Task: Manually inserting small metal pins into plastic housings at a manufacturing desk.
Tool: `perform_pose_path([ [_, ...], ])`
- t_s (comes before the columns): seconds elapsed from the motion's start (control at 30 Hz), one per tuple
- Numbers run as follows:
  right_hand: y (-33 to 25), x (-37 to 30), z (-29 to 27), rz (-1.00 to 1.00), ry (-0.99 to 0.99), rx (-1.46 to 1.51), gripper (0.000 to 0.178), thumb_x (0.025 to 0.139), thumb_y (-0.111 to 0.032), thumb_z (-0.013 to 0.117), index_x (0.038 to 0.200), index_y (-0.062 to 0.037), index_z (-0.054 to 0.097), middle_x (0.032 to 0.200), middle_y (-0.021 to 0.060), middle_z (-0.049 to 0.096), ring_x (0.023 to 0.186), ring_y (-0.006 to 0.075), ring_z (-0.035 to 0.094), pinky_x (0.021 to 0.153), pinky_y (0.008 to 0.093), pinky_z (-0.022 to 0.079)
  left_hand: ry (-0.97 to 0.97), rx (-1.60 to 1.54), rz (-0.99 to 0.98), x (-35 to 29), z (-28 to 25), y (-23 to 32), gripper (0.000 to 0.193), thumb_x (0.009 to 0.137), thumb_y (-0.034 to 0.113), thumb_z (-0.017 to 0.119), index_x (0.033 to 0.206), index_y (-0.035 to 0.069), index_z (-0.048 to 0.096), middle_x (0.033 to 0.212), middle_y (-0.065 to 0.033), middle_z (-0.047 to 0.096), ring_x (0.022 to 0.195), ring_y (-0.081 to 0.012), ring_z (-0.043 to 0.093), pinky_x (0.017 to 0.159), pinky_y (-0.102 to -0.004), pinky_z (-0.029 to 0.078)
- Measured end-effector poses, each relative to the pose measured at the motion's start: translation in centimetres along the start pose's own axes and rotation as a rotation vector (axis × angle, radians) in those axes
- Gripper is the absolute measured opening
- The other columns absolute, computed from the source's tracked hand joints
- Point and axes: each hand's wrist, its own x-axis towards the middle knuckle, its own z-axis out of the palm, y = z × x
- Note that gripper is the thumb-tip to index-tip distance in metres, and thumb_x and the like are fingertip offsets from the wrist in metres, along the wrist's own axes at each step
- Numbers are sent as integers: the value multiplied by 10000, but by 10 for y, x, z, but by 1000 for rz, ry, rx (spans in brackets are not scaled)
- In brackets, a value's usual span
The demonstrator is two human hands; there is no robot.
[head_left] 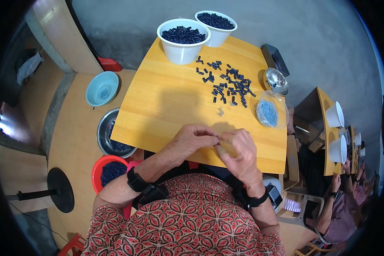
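My left hand [195,138] and my right hand [240,153] meet over the near part of the wooden table [158,102]. Thumb and fingers of each are pinched together, fingertip to fingertip. Whatever small piece they hold is hidden by the fingers; a dark speck shows between them. Beyond the hands lies a loose spread of small black cylindrical parts [234,85]. A few tiny clear or silvery pieces [220,112] lie nearer to me. To their right, a clear round tub [267,113] holds many small bluish pieces.
Two white buckets [179,53] [217,37] full of black parts stand at the table's far edge. At the right edge are a metal bowl [276,81] and a black tray [275,59]. Left, on the floor, sit teal [94,91], steel [104,132] and red basins [97,170]. Other people work at right.
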Motion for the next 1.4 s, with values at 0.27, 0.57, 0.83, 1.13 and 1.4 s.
perform_pose_path([
  [0.27,51,40,2,402,-21,54,90,825,-37,626,900,5,653,821,168,594,753,320,583,675,386,474,180,81,111,0,-13,1,142,876,126,675,951,7,693,885,-23,683,844,-80,600,791,-223,462],
  [0.57,78,66,22,129,-237,-111,106,792,-3,642,894,-13,666,839,123,607,834,304,602,732,368,488,158,35,69,2,-20,0,124,852,135,702,923,35,683,861,13,656,832,-51,574,764,-209,448],
  [0.83,85,65,29,106,-284,-164,90,774,-30,662,863,-40,665,822,113,599,852,313,580,766,412,484,152,28,73,4,-19,-4,127,837,139,719,911,43,681,847,26,643,818,-42,562,751,-205,444],
  [1.13,89,60,29,70,-268,-276,125,732,-22,665,856,-27,648,799,133,586,821,307,576,738,399,485,152,38,82,4,-20,-5,122,848,133,705,919,37,681,858,15,655,833,-47,574,766,-207,452],
  [1.4,57,52,12,631,-14,562,76,843,-47,669,902,1,668,760,15,624,638,90,550,593,227,451,159,14,141,-1,-11,1,128,854,118,702,937,22,677,878,4,665,857,-54,595,789,-212,465],
])
